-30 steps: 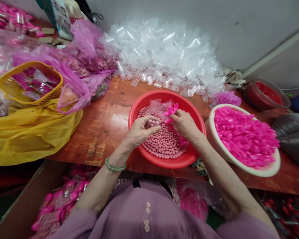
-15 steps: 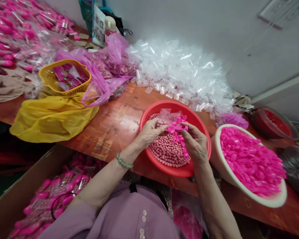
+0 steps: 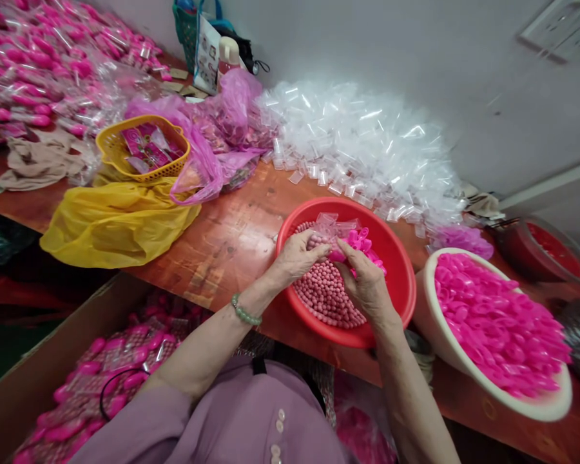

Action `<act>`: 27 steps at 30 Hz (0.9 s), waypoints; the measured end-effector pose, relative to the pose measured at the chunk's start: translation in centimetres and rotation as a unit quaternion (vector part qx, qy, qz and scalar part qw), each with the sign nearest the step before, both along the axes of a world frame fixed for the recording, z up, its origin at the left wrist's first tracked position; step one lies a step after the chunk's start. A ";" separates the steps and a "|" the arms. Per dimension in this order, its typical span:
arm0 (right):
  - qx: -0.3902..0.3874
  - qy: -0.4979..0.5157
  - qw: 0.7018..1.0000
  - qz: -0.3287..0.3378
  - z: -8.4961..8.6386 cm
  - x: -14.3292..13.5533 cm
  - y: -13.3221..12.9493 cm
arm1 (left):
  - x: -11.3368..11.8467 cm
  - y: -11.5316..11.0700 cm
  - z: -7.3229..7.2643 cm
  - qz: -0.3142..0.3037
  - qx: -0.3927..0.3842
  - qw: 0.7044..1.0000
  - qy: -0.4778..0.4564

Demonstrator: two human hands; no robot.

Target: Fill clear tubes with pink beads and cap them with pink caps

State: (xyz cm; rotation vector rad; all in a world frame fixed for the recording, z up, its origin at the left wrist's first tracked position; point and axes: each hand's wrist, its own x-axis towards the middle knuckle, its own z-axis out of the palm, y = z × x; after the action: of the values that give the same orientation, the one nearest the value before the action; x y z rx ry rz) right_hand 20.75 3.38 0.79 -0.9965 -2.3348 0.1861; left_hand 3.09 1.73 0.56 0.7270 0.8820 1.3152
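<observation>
So the person's got both hands over a round red plastic basin (image 3: 400, 283) on a reddish-brown wooden table (image 3: 227, 251). Right hand (image 3: 370, 283) is pinching a small glossy hot-pink plastic piece (image 3: 338, 256) between thumb and fingers, just above the basin's contents. The left hand (image 3: 297, 258), the one with a green beaded bracelet (image 3: 245, 312) on the wrist, has its fingertips curled right up at that piece's other end, but honestly can't tell if they're actually gripping it. Below them there's a heap of round dusty-pink beads (image 3: 326, 296), plus more hot-pink pieces and some clear plastic bits (image 3: 328, 221) toward the back. Just beside the basin, on the right, sits a cream plastic tub (image 3: 558, 401) piled with hot-pink plastic parts (image 3: 497, 322).
</observation>
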 end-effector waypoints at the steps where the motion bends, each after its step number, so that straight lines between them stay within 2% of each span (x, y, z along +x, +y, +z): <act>1: -0.010 -0.011 1.000 0.001 0.1 -0.1 0.0 | 0.0 0.0 -0.1 -0.001 0.005 1.000 0.014; 5: -0.046 -0.012 0.999 0.004 0.3 -0.3 -0.1 | -0.1 0.2 -0.3 -0.020 0.005 0.999 0.033; 8: -0.132 0.063 0.989 -0.028 0.4 -0.2 -0.2 | -0.3 0.1 -0.2 -0.037 0.009 0.999 -0.001; 10: -0.222 0.177 0.957 -0.056 0.7 -0.1 -0.1 | -0.4 0.0 0.0 -0.048 0.012 0.998 -0.028; 12: -0.290 0.300 0.906 -0.067 1.3 -0.2 0.0 | -0.4 -0.1 0.3 -0.062 0.007 0.998 -0.033; 14: -0.314 0.384 0.866 -0.065 2.0 -0.7 0.2 | -0.4 -0.2 0.6 -0.080 -0.002 0.997 -0.017; 15: -0.313 0.407 0.856 -0.062 2.3 -1.0 0.3 | -0.4 -0.2 0.7 -0.092 -0.004 0.996 -0.010; 19: -0.290 0.415 0.861 -0.054 2.6 -2.8 0.6 | -0.5 -0.2 0.9 -0.118 0.015 0.993 -0.019; 27: -0.289 0.393 0.871 -0.057 1.4 -4.1 0.4 | -0.6 -0.1 0.7 -0.163 0.064 0.984 -0.025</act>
State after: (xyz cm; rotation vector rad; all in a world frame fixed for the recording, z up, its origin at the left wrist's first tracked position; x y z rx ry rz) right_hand 16.64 3.79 2.20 -1.0490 -1.4707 1.0776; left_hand 2.47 1.58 1.23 0.8942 0.6117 1.0969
